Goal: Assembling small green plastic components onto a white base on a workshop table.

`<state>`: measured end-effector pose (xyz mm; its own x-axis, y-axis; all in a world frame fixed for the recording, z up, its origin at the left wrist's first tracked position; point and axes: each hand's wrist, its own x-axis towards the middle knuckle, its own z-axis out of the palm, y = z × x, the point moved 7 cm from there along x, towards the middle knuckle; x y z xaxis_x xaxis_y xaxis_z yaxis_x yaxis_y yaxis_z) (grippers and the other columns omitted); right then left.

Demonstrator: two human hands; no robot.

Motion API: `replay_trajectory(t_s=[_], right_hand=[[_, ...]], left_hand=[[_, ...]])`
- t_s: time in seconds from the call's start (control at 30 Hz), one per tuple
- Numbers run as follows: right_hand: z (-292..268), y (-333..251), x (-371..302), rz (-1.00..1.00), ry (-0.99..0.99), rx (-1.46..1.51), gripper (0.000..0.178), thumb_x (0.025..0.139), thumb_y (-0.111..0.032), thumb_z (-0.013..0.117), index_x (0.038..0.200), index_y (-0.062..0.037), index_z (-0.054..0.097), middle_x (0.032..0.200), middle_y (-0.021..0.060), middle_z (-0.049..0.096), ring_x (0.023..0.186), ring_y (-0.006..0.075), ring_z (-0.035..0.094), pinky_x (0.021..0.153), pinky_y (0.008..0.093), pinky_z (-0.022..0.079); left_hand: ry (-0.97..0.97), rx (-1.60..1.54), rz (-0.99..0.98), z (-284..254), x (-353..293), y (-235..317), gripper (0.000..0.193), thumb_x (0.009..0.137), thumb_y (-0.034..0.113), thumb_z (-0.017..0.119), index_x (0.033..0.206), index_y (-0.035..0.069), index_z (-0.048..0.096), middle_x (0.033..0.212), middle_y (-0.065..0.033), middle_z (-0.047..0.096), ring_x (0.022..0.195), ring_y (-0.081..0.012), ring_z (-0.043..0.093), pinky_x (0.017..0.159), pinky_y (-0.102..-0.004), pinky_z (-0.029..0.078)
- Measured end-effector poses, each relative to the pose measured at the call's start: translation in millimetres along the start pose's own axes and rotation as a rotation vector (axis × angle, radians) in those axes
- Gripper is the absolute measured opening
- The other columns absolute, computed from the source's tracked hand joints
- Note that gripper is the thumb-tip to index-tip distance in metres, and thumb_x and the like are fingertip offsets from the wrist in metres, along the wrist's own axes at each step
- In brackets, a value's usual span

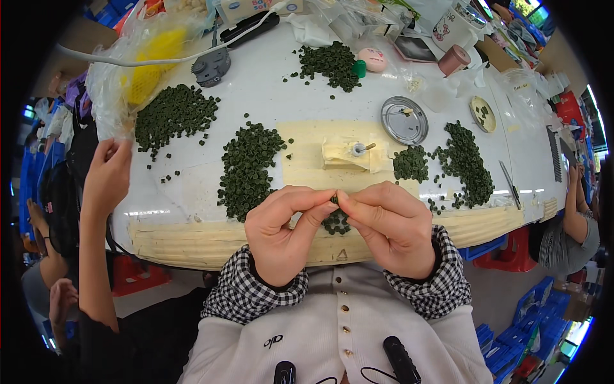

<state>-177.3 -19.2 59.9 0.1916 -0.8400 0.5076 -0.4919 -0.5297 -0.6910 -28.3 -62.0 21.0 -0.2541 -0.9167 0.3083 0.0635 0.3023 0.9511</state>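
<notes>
Head view, small dark-green piece (334, 199) pinched between both hands (275, 233) (398, 232), loose green pieces (336, 223) just below.

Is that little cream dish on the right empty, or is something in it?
Not empty: the cream dish has some dark bits lying in it.

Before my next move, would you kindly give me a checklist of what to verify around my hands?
1. Small green piece pinched between left hand and right hand: ok.
2. Piece's orientation: cannot tell, it is mostly covered.
3. No loose pieces below the fingertips: not ok, a small cluster lies there.
4. Neighbour's hand apart from yours: ok, off to the left.
5. Slim tool away from both hands: ok, it lies to the right.
</notes>
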Motion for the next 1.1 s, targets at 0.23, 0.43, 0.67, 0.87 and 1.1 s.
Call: replay_trajectory(t_s=[0.23,0.43,0.67,0.87,1.1], right_hand=[[-0.1,1.2,-1.4,-0.041,0.024,-0.025,0.043,0.074,0.008,0.069,0.116,0.0001,0.068,0.095,0.0112,0.067,0.079,0.0248,0.064,0.067,0.0312,0.053],[0.9,3.5,-2.3,-0.002,0.054,0.008,0.041,0.077,0.006,0.070,0.118,-0.0005,0.067,0.098,0.0118,0.067,0.083,0.0243,0.064,0.070,0.0308,0.053],[0.3,7.1,-2.4,0.051,0.047,0.056,0.040,0.079,0.006,0.069,0.118,-0.0009,0.067,0.096,0.0112,0.066,0.084,0.0233,0.064,0.071,0.0302,0.053],[0.1,7.1,-2.1,0.046,0.032,0.062,0.038,0.080,0.005,0.068,0.118,-0.0008,0.068,0.096,0.0110,0.066,0.083,0.0231,0.063,0.071,0.0298,0.052],[-0.1,6.2,-1.0,0.038,0.020,0.059,0.038,0.080,0.005,0.069,0.117,-0.0004,0.068,0.097,0.0111,0.067,0.083,0.0230,0.064,0.071,0.0298,0.052]], left_hand=[[-0.011,-0.017,-0.038,0.4,0.1,-1.8,0.017,0.084,-0.004,0.072,0.101,-0.003,0.071,0.087,-0.0122,0.070,0.077,-0.0151,0.065,0.069,-0.0243,0.050],[0.002,-0.004,-0.016,0.6,-0.6,-1.3,0.019,0.083,-0.004,0.072,0.102,-0.004,0.070,0.090,-0.0128,0.071,0.079,-0.0162,0.066,0.071,-0.0249,0.051],[-0.001,0.013,0.017,1.0,0.7,1.8,0.020,0.082,-0.007,0.071,0.102,-0.004,0.071,0.090,-0.0131,0.071,0.080,-0.0167,0.067,0.072,-0.0250,0.051],[-0.001,0.017,0.014,-0.1,0.7,1.9,0.019,0.082,-0.008,0.071,0.101,-0.003,0.071,0.090,-0.0131,0.071,0.079,-0.0169,0.067,0.071,-0.0252,0.051],[0.004,0.029,0.049,-0.6,1.3,3.0,0.020,0.081,-0.008,0.071,0.101,-0.003,0.071,0.088,-0.0132,0.071,0.078,-0.0174,0.067,0.070,-0.0255,0.051]])
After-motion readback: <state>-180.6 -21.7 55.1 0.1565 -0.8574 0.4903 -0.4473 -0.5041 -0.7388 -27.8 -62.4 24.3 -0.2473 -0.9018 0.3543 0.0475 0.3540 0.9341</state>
